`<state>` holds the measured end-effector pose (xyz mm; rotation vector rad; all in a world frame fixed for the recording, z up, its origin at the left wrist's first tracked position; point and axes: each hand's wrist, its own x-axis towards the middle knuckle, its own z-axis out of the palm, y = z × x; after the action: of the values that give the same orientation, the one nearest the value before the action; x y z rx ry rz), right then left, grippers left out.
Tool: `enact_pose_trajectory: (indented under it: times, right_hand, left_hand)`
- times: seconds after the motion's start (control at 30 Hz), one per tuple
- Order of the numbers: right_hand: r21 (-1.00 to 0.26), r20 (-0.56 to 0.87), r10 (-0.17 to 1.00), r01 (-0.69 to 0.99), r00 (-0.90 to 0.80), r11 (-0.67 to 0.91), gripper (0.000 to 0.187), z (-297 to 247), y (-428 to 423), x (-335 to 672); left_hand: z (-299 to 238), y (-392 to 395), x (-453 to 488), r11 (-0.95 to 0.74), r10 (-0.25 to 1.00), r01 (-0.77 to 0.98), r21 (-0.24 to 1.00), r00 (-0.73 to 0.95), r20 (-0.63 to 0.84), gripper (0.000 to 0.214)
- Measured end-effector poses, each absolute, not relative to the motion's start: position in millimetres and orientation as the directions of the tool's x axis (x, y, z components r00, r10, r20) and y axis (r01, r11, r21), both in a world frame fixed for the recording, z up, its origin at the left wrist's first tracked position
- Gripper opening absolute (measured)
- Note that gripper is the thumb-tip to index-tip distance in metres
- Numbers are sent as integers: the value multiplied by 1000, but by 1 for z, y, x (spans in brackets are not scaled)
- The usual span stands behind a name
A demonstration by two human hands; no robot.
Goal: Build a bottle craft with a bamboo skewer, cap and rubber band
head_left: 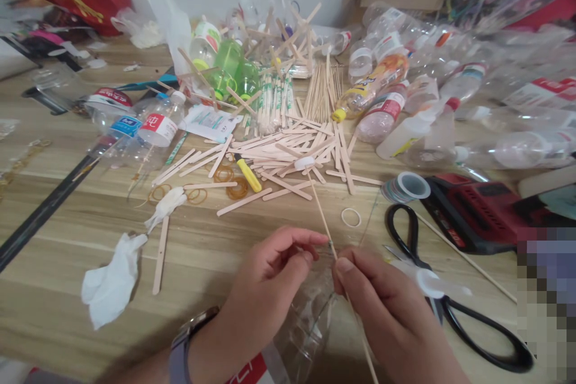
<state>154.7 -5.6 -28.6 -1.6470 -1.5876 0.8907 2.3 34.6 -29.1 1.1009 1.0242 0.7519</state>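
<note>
My right hand [382,294] is closed in a pinch around a thin bamboo skewer [319,204], which slants up and away from me. At its far end the skewer meets a white bottle cap [304,162]. Something thin and dark, like wire or tape, sits on the skewer just above the right fingers. My left hand [274,276] has its index finger stretched out, its tip at that dark spot; the thumb is apart from the index finger and the other fingers bend behind. Beneath both hands lies a clear plastic bottle [306,324], partly hidden by them.
Black-handled scissors [407,231], a tape roll [407,186] and a red-black power tool [477,210] lie at right. Ahead are piled craft sticks [279,150], a yellow-handled tool [247,172] and rubber bands [238,187]. Plastic bottles [382,111] crowd the back right; crumpled tissue [112,282] lies left.
</note>
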Motion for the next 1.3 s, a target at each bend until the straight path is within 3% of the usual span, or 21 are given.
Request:
enact_pose_trajectory:
  times: [0.2,0.4,0.5,0.73,0.93,1.17,1.3]
  right_hand:
    - [-856,-41,999,515,30,-50,36,-28,-7,156]
    - [-901,-116,991,412,71,-135,38,-23,-8,150]
    - [-912,-171,977,354,130,-207,37,-17,-8,146]
    - [-926,-191,975,309,112,-217,36,-20,-6,147]
    - [-937,-101,993,329,60,-116,43,-28,0,151]
    - [-920,-67,996,382,65,-87,40,-24,2,151]
    - [-910,-69,996,405,60,-88,38,-26,3,151]
  left_hand:
    - [-28,36,1,209,900,33,977,384,-206,27]
    - [-29,38,6,494,843,-88,865,291,-451,18]
    - [-32,39,7,537,827,-142,832,283,-486,13]
    - [-37,37,3,403,858,-153,902,405,-315,43]
    - [-32,41,-3,280,846,71,957,454,-281,59]
    - [-19,50,-12,182,905,104,978,372,-208,39]
    - [-18,52,-15,136,908,121,983,381,-172,44]
